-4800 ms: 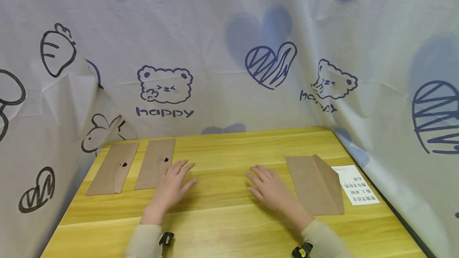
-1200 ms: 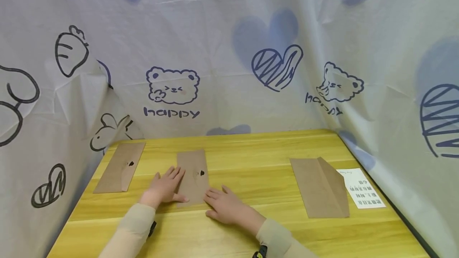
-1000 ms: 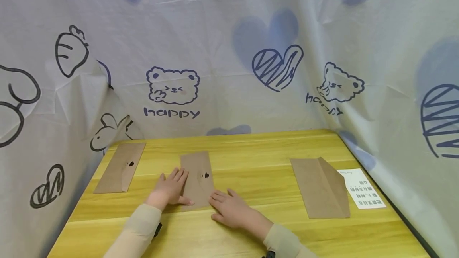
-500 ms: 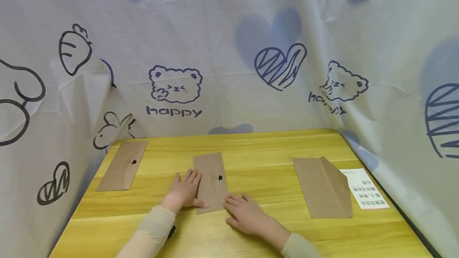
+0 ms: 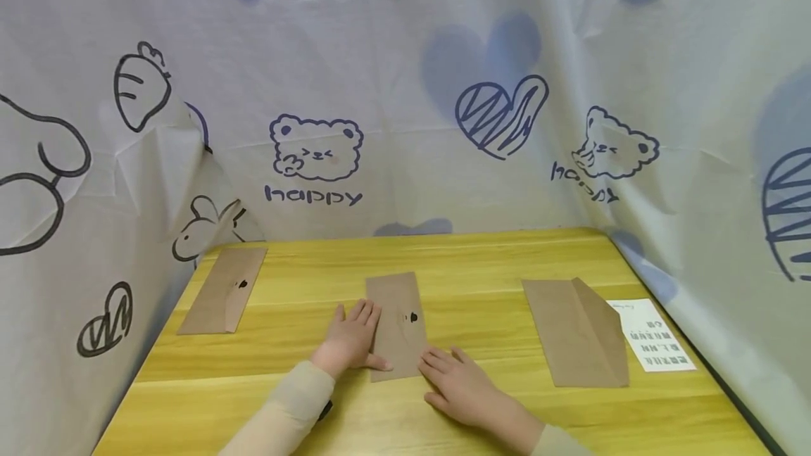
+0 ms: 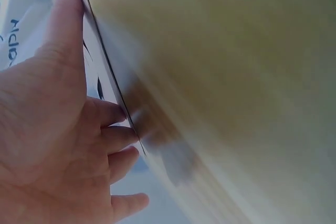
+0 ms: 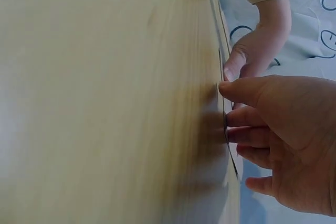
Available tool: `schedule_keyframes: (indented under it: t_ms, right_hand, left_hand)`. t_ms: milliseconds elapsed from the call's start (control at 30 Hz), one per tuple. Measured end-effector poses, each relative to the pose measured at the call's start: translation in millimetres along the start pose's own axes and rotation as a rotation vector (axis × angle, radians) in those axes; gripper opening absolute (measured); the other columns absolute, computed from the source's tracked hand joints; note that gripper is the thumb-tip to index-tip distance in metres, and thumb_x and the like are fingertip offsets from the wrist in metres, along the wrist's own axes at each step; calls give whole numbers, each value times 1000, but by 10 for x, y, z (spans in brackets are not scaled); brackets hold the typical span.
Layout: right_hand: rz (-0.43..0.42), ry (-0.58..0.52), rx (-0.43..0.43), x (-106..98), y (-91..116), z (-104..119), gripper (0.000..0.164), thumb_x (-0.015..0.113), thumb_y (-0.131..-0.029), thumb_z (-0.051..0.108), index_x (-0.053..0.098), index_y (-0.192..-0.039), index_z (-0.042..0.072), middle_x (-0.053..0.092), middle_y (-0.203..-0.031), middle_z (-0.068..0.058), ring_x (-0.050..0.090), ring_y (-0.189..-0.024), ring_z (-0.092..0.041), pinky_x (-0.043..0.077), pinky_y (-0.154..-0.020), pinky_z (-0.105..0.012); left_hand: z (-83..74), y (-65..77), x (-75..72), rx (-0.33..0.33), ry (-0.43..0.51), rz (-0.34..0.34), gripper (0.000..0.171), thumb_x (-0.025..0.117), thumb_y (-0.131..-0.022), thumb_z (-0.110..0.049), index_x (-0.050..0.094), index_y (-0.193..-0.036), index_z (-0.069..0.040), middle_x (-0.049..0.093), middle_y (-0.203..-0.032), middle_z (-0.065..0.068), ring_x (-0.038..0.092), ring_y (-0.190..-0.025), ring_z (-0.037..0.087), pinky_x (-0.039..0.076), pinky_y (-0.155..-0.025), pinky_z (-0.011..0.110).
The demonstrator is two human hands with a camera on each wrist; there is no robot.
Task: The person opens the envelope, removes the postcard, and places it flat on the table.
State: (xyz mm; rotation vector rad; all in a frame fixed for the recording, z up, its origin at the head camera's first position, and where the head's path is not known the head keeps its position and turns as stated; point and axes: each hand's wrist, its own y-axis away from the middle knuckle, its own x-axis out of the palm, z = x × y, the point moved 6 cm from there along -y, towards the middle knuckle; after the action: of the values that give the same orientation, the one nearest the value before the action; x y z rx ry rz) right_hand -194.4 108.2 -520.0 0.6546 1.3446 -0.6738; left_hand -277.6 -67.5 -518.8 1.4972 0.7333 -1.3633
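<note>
A brown paper envelope (image 5: 394, 333) with a small black mark near its right edge lies flat in the middle of the table. My left hand (image 5: 350, 338) rests along its left side, thumb on the lower left corner and fingers extended. On the other side, the fingertips of my right hand (image 5: 461, 384) touch the envelope's lower right edge. Both wrist views look along the tabletop: the left hand (image 6: 58, 129) and the right hand (image 7: 289, 135) have nearly straight fingers at the envelope's thin edge. Neither hand curls round it.
A similar brown envelope (image 5: 223, 293) lies at the table's back left. To the right is an envelope with its flap unfolded (image 5: 573, 336), overlapping a white printed card (image 5: 655, 340). A patterned cloth (image 5: 405, 90) surrounds the wooden table (image 5: 304, 269) at the back and sides.
Both hands have slid the envelope from the left beside the other envelope to the table's middle. It keeps moving right, with the hands at its two sides. The head view shifts slightly.
</note>
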Motion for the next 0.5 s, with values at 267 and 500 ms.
schedule_keyframes:
  t_ms: [267, 500]
  right_hand:
    - [-25, -2, -10, 16, 159, -134, 52, 52, -99, 41, 53, -141, 11, 49, -148, -7, 41, -141, -26, 34, -112, -56]
    - [-84, -24, -6, -10, 260, -184, 49, 52, -98, 41, 59, -135, 9, 55, -143, -9, 45, -138, -29, 35, -110, -57]
  left_hand:
    - [-180, -82, 19, 11, -43, 9, 117, 57, -69, -82, 24, -155, -11, 23, -162, 8, 19, -151, 24, 18, -120, 55]
    - [-325, -135, 29, 28, -69, 12, 118, 55, -68, -84, 24, -155, -11, 23, -162, 8, 20, -151, 23, 18, -120, 54]
